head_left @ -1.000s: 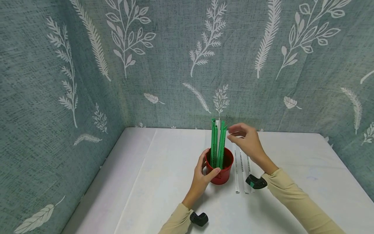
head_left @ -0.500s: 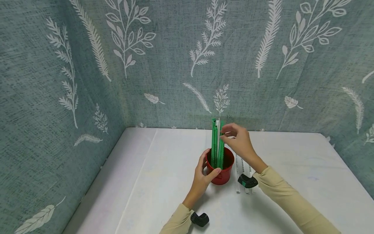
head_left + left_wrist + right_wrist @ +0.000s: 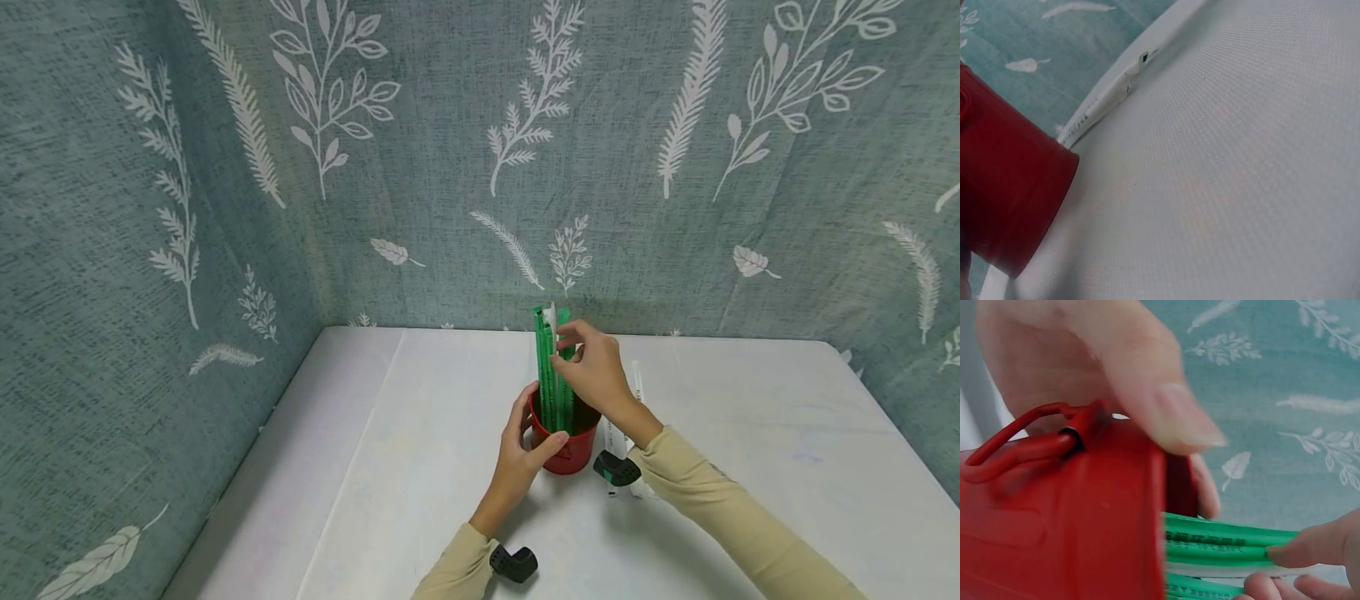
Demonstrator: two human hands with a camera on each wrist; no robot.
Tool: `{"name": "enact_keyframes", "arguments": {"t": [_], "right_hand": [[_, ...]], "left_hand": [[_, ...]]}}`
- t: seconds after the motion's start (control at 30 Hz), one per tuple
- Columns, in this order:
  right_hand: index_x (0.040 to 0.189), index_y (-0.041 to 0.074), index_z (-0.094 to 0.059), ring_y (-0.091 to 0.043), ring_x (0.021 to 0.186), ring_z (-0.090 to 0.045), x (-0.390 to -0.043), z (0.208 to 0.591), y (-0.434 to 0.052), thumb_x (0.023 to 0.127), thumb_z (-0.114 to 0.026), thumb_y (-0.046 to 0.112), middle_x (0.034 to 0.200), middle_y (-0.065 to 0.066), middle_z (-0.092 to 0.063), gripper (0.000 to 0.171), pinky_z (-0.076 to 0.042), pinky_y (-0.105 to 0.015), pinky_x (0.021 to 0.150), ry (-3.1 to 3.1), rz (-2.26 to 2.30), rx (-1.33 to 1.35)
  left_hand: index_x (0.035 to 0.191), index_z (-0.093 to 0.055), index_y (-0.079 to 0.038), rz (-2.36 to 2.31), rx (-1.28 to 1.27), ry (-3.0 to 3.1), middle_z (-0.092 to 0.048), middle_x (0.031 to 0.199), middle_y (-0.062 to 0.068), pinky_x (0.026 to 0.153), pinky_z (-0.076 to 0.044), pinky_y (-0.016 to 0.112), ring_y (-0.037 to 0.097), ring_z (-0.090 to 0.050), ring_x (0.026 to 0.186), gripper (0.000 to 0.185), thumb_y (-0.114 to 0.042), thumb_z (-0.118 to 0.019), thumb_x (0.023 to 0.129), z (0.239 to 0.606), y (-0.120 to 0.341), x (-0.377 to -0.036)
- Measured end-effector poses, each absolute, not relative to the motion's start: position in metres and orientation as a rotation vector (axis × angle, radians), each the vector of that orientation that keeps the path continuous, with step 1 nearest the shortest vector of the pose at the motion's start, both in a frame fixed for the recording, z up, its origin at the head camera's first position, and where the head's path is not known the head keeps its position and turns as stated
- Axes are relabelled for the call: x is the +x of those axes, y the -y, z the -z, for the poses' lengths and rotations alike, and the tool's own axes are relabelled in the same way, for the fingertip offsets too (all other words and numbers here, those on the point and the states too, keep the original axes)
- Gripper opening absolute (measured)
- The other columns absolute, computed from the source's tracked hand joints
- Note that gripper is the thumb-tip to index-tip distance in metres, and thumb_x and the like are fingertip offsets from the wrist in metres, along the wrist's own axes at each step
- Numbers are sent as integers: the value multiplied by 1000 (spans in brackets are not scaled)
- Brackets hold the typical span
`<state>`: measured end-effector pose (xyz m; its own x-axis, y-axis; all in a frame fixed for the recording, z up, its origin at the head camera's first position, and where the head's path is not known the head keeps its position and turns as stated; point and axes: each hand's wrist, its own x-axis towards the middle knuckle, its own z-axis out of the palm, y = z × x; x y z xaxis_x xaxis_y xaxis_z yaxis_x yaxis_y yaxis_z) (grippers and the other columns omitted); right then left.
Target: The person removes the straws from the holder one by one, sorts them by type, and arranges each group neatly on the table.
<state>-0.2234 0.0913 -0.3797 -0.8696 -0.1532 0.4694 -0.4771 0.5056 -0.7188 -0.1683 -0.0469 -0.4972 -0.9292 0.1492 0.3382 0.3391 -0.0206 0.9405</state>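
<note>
1. White cloth covers the counter (image 3: 420, 467), which carries all items.
2. The red bucket (image 3: 570, 450) stands upright near the counter centre; the left hand (image 3: 521, 446) grips its side with curled fingers.
3. Green straws (image 3: 551, 375) stand upright inside the bucket; the right hand (image 3: 592, 371) pinches them near their tops.
4. Wrapped white straws (image 3: 637, 383) lie flat on the counter just right of the bucket.

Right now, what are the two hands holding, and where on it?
The left hand grips the red bucket round its side. The right hand pinches the green straws near their tops.
</note>
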Motion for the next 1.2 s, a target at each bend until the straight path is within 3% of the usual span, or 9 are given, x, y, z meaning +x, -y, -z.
{"name": "enact_keyframes", "arguments": {"t": [0.13,0.33,0.53,0.77,0.93,1.03,1.2], "right_hand": [[110,-2,-62,-15,48,-50,-222,381,-88,79,-72,4,88,-15,-68,33,-41,-29,43,2430,-1249,532],[107,-4,-63,-23,63,-62,-219,382,-91,78,-73,2,86,-16,-67,31,-52,-36,54,2388,-1275,539],[102,-4,-63,-27,73,-65,-216,381,-97,78,-74,1,85,-15,-66,26,-55,-41,62,2348,-1322,525],[103,-1,-61,-25,80,-65,-215,378,-107,81,-72,2,87,-14,-67,25,-54,-26,66,2278,-1472,453],[110,-8,-55,-33,86,-65,-199,355,-107,82,-68,-3,93,-22,-65,31,-48,-12,66,2216,-1550,421],[112,-13,-52,-38,88,-63,-189,339,-106,83,-66,-7,96,-27,-63,32,-48,-10,68,2168,-1584,415],[113,-13,-52,-32,89,-62,-188,334,-111,84,-64,-7,99,-26,-61,32,-50,-14,70,2095,-1614,401]], "left_hand": [[147,-27,-26,2089,-539,2091,-41,142,-2,102,-33,51,22,-39,128,71,-18,-64,87,489,48,-165],[148,-27,-13,2108,-549,2102,-40,143,7,102,-33,52,26,-38,128,70,-18,-64,88,464,49,-153],[147,-27,-10,2096,-549,2116,-41,142,9,103,-32,53,27,-39,128,70,-13,-63,87,459,49,-151],[148,-25,-10,2115,-542,2134,-38,145,8,102,-33,51,26,-36,130,71,-16,-62,88,459,50,-150],[148,-25,-9,2106,-545,2130,-36,146,8,103,-33,51,26,-35,131,70,-16,-62,88,460,49,-150],[148,-26,-9,2107,-542,2119,-37,146,8,103,-32,51,26,-36,130,70,-14,-61,88,461,49,-151],[148,-26,-9,2108,-547,2105,-38,145,8,102,-32,52,26,-37,130,69,-10,-60,87,461,49,-151]]}}
